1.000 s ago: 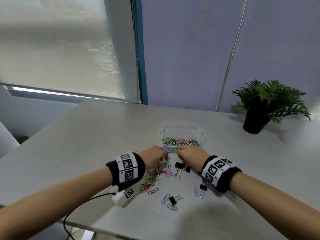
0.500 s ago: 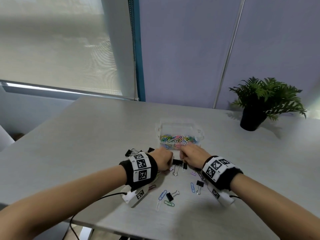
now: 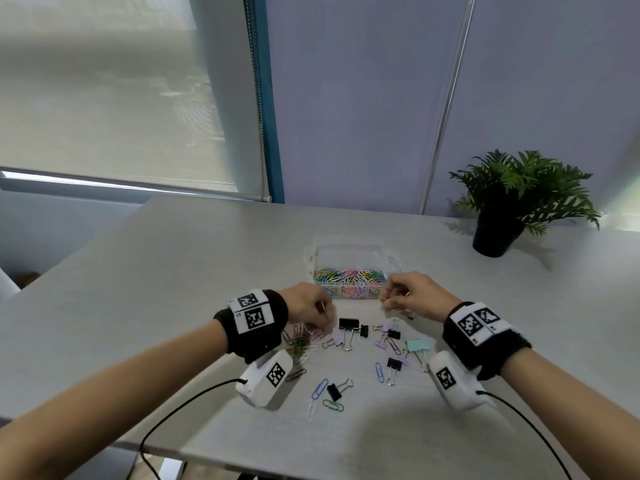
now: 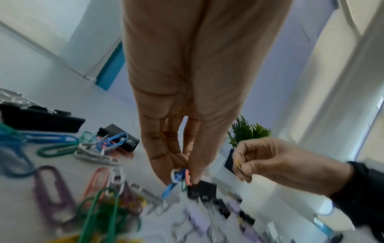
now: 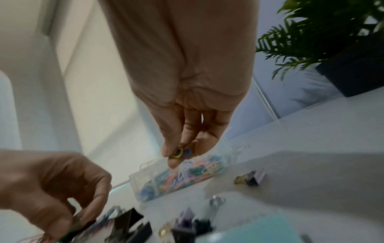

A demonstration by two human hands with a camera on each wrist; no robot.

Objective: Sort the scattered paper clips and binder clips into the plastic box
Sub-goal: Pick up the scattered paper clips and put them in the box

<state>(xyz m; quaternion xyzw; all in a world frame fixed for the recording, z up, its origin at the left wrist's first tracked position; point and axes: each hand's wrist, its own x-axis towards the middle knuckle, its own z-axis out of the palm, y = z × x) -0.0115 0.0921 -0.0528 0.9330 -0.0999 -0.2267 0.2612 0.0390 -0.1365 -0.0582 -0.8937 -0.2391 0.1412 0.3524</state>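
A clear plastic box [image 3: 349, 251] holding several coloured paper clips sits mid-table, also seen as the box [image 5: 145, 177] in the right wrist view. My left hand [image 3: 311, 308] hovers low over a heap of paper clips [image 3: 301, 344] and pinches a small bunch of clips [image 4: 179, 176]. My right hand [image 3: 408, 292], just right of the box's near corner, pinches yellow and blue paper clips [image 5: 181, 152]. Black, lilac and teal binder clips [image 3: 349, 325] lie between and before the hands, with loose paper clips [image 3: 318, 389] nearer me.
A potted green plant [image 3: 512, 202] stands at the back right of the grey table [image 3: 173, 271]. Cables [image 3: 180, 410] run from the wrist cameras off the table's near edge. A window blind and lilac wall lie behind.
Both hands have lifted and drawn apart. The right one moved right, up beside the box, with clips in its pinch. The left shifted left over the heap.
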